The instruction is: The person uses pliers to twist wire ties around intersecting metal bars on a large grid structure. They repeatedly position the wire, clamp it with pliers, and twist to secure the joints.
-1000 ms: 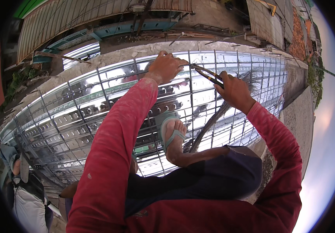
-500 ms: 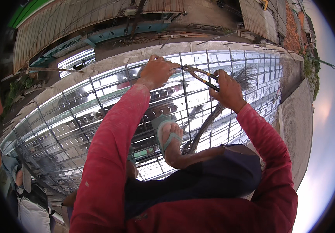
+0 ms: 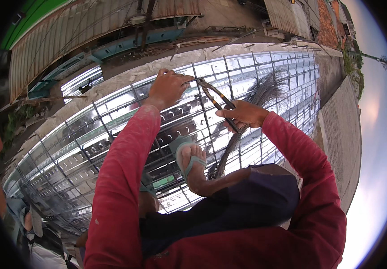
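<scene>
My right hand is closed round the handles of a pair of pincers, dark with yellow bands. Their jaws sit at a bar crossing near the far edge of the steel rebar mesh. Just left of the jaws, my left hand is closed at the same bar, fingertips almost touching the pincers. Whether it pinches a wire there is too small to tell. A bundle of thin dark tie wire lies across the mesh, partly behind my right hand, its loose ends fanned out to the right.
Shiny corrugated metal decking with rows of punched marks lies under the mesh. My sandalled foot stands on it. Beyond a rough concrete edge the ground drops to a lower level with roofs. Another person's foot shows at lower left.
My right hand has come down and inward, swinging the pincers' handles toward me while the jaws stay at the crossing. The whole view has shifted slightly. My left hand keeps its place by the jaws.
</scene>
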A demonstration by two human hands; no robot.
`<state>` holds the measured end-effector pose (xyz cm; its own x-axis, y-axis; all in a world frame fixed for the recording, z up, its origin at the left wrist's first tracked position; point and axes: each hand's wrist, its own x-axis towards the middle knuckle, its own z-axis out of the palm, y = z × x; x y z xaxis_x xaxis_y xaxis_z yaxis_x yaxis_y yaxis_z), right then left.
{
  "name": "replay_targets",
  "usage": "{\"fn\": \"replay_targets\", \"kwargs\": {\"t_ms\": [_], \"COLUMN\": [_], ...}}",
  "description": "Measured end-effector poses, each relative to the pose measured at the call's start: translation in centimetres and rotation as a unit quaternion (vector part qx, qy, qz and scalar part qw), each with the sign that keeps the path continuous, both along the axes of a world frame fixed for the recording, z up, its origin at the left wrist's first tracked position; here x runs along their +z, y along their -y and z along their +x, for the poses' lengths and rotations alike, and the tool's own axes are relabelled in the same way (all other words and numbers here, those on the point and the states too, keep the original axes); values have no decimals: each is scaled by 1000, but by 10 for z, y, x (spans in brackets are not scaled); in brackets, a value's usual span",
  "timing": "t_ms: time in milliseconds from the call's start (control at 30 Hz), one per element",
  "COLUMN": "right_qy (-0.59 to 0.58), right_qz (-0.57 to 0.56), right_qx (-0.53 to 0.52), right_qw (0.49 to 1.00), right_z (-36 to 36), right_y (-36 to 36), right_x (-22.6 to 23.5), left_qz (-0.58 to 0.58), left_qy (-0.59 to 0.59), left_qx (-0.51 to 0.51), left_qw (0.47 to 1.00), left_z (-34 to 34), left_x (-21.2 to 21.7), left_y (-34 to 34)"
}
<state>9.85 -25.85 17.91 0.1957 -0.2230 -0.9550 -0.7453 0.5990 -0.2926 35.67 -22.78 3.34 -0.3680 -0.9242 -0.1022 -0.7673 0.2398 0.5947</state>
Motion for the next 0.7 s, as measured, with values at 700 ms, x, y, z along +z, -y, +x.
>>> {"fn": "replay_targets", "kwargs": {"t_ms": [700], "right_qy": [125], "right_qz": [40], "right_qx": [-261], "right_qw": [956], "right_z": [-1], "right_y": [-26], "right_x": [4], "left_qz": [-76], "left_qy": [-192], "left_qx": [171], "left_qw": [963], "left_z": [-14], "left_x": [4], "left_y": [-16]}}
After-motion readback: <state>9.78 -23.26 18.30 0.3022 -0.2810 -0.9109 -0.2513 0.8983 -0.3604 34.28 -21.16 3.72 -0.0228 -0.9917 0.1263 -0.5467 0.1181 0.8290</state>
